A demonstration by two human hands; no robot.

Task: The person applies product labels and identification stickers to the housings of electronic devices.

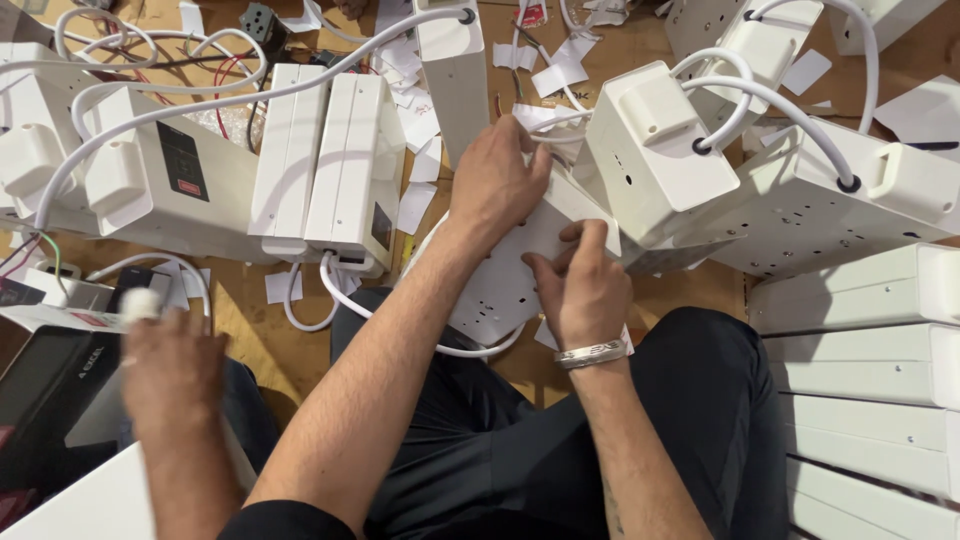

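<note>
A white metal box (500, 285) with small holes in its face lies tilted over my lap. My left hand (495, 178) lies over its far end, fingers curled down behind the edge. My right hand (582, 292), a silver bracelet on the wrist, grips the near right side with thumb and fingers pressed on the face. A white cable (470, 350) loops out from under the box.
Several similar white boxes (355, 165) with white cables crowd the brown floor on all sides, and a stack (860, 400) stands at right. Paper scraps (415, 120) litter the floor. Another person's hand (172, 375), blurred, holds a small white thing at lower left near a dark panel (40, 385).
</note>
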